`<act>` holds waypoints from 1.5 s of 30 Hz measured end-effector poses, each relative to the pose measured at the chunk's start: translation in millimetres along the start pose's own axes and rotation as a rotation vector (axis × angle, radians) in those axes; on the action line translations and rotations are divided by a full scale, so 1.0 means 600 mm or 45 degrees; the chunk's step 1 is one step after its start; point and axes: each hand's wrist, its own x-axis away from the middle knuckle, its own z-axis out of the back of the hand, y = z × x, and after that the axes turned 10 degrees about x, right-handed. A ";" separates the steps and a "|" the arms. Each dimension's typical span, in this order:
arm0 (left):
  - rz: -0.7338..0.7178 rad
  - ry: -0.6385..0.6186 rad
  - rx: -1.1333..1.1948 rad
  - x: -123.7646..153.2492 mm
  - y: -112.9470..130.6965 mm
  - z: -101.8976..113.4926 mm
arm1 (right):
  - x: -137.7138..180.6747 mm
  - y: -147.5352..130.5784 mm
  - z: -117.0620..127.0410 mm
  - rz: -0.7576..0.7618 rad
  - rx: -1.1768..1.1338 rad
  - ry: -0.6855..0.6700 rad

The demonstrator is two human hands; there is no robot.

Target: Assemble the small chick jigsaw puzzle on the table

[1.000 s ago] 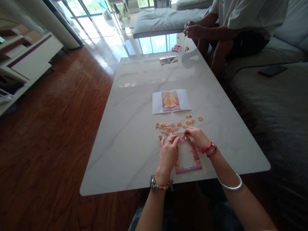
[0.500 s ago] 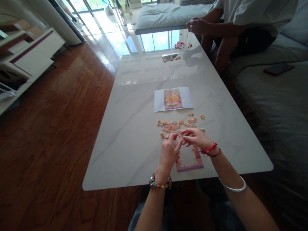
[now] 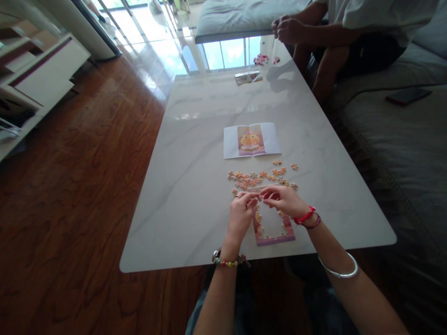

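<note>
On the table lies a partly assembled jigsaw puzzle point(image 3: 275, 241), its pink and purple border joined around a bare middle. My left hand point(image 3: 241, 211) is over its upper left corner, index finger stretched toward the right fingertips and thumb apart below. My right hand point(image 3: 285, 200) reaches across the top edge, thumb and fingers pinched on a small puzzle piece point(image 3: 260, 198) that the fingertips partly cover. Just beyond both hands, loose puzzle pieces point(image 3: 249, 180) in orange, yellow and pink lie scattered. Behind them rests a folded reference sheet point(image 3: 270, 139) picturing a yellow character.
The white marble-look table point(image 3: 188, 186) has rounded corners. Farther along lie a silvery packet point(image 3: 248, 77) and a pink pile of pieces point(image 3: 260, 59). Another person's clasped hands point(image 3: 288, 29) are at the far right, by a grey sofa holding a phone point(image 3: 408, 96).
My left hand has shifted slightly left, its thumb drawing away from the right fingertips, so more of the puzzle's left border shows. My right hand stays nearly in place. The view tilts slightly.
</note>
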 end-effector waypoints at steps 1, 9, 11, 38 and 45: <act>0.001 0.007 0.009 -0.001 -0.002 -0.002 | 0.000 0.001 -0.001 0.055 0.081 0.026; -0.015 -0.022 0.030 -0.007 -0.020 -0.011 | 0.002 -0.002 -0.017 0.221 0.611 0.200; -0.051 -0.035 0.005 -0.007 -0.022 -0.011 | 0.003 0.000 -0.018 0.230 0.702 0.197; -0.191 -0.051 -0.646 0.008 -0.009 -0.011 | 0.012 0.007 -0.019 0.168 0.831 0.204; -0.173 -0.061 -0.654 0.005 0.001 -0.016 | 0.015 0.018 -0.006 0.201 0.786 0.255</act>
